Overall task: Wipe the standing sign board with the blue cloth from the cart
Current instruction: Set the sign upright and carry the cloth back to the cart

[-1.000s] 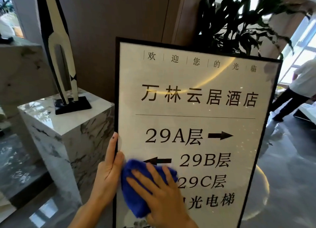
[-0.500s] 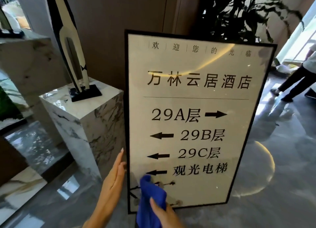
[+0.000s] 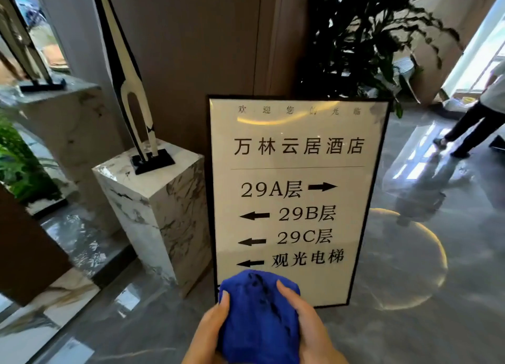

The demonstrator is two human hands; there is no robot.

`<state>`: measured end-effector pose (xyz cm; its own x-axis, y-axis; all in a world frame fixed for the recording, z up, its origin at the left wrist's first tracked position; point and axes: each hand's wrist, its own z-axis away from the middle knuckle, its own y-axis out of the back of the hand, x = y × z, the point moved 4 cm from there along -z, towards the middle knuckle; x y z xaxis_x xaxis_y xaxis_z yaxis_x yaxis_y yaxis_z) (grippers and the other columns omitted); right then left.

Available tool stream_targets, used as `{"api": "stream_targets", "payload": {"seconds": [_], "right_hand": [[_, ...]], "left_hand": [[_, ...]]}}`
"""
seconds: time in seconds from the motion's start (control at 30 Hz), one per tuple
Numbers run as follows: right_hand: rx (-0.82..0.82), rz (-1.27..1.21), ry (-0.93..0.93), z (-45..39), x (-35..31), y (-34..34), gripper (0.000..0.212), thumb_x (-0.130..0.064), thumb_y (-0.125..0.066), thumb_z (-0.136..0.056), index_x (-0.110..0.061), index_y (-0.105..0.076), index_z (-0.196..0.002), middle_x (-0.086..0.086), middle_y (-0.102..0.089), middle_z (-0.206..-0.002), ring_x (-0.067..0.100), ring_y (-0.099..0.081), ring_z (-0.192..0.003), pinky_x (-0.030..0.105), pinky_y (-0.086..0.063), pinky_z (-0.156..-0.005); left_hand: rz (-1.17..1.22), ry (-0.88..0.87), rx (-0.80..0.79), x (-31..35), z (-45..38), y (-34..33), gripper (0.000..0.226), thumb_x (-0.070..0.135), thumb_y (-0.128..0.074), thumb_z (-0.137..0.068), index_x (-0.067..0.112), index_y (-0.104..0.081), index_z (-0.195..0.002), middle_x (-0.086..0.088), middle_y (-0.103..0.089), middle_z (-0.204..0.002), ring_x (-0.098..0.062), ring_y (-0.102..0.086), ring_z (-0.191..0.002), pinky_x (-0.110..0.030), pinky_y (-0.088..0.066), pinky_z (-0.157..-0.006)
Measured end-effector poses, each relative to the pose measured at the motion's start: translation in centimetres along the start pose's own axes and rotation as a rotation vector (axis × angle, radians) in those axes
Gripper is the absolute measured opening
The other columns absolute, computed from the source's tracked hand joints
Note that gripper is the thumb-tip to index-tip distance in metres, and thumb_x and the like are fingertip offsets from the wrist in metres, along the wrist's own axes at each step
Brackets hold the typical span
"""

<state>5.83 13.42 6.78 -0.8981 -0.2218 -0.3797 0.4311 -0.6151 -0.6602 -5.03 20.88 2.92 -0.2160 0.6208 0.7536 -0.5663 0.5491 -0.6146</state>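
Observation:
The standing sign board is a tall cream panel in a black frame with dark lettering and arrows, upright on the floor ahead of me. The blue cloth is bunched into a ball in front of the board's lower left corner, hiding that corner. My left hand cups the cloth from the left and my right hand grips it from the right. Both hands are off the board's surface.
A marble pedestal with a tall black-and-white sculpture stands just left of the board. A large potted plant rises behind it. A person stands at the far right on the glossy grey floor.
My view has pulled back from the board. My left hand left the board's left edge and joined the right hand on the cloth, which came off the panel and is now balled up.

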Motion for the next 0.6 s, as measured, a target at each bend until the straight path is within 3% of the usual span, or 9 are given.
{"api": "stream_targets", "payload": {"seconds": [0.07, 0.1, 0.27, 0.37, 0.5, 0.6], "right_hand": [[-0.077, 0.054, -0.048, 1.7, -1.3, -0.3, 0.052, -0.028, -0.068, -0.088, 0.004, -0.063, -0.128, 0.027, -0.059, -0.136, 0.04, -0.056, -0.129, 0.045, -0.031, -0.12], [-0.099, 0.105, -0.049, 2.4, -2.1, -0.3, 0.05, -0.03, -0.067, -0.091, 0.004, -0.064, -0.127, 0.026, -0.059, -0.137, 0.04, -0.057, -0.128, 0.045, -0.032, -0.119], [0.038, 0.475, 0.157, 4.7, -6.6, 0.5, 0.043, -0.029, -0.077, -0.075, -0.008, -0.076, -0.112, 0.018, -0.073, -0.117, 0.032, -0.07, -0.108, 0.044, -0.054, -0.099], [0.121, 0.631, 0.24, 6.7, -8.2, 0.7, 0.04, -0.034, -0.078, -0.073, -0.012, -0.077, -0.106, 0.011, -0.077, -0.103, 0.024, -0.073, -0.089, 0.03, -0.056, -0.064], [0.195, 0.663, 0.442, 8.1, -10.1, 0.8, 0.033, -0.017, -0.076, -0.084, -0.012, -0.063, -0.114, 0.011, -0.077, -0.09, 0.025, -0.072, -0.082, 0.034, -0.056, -0.063], [0.112, 0.819, 0.594, 9.4, -11.4, -0.6, 0.035, -0.012, -0.077, -0.084, -0.021, -0.064, -0.116, 0.003, -0.078, -0.088, 0.021, -0.074, -0.088, 0.031, -0.057, -0.074]], "left_hand": [[-0.002, -0.006, 0.147, 0.7, 0.1, 0.8, 0.027, 0.016, -0.058, -0.094, -0.007, -0.071, -0.101, -0.019, -0.077, -0.089, -0.02, -0.076, -0.079, -0.025, -0.059, -0.058], [-0.028, -0.008, 0.201, 1.4, 0.1, 0.4, 0.022, 0.006, -0.055, -0.094, -0.008, -0.072, -0.097, -0.02, -0.077, -0.088, -0.022, -0.076, -0.077, -0.025, -0.059, -0.055], [-0.073, -0.036, 0.254, 3.9, 0.6, -2.0, 0.028, 0.007, -0.063, -0.078, -0.004, -0.072, -0.102, -0.026, -0.074, -0.1, -0.033, -0.074, -0.089, -0.035, -0.061, -0.066], [-0.231, -0.1, 0.311, 5.1, 0.9, -3.1, 0.018, 0.005, -0.061, -0.088, -0.002, -0.07, -0.102, -0.024, -0.075, -0.094, -0.029, -0.074, -0.082, -0.033, -0.058, -0.064], [-0.274, -0.205, 0.385, 6.1, 0.7, -4.1, 0.018, 0.001, -0.06, -0.091, 0.006, -0.063, -0.108, -0.014, -0.075, -0.077, -0.023, -0.074, -0.072, -0.03, -0.057, -0.057], [-0.301, -0.272, 0.381, 7.4, 0.4, -4.7, 0.034, 0.002, -0.064, -0.091, 0.025, -0.06, -0.115, -0.019, -0.075, -0.091, -0.033, -0.074, -0.085, -0.046, -0.06, -0.072]]}}
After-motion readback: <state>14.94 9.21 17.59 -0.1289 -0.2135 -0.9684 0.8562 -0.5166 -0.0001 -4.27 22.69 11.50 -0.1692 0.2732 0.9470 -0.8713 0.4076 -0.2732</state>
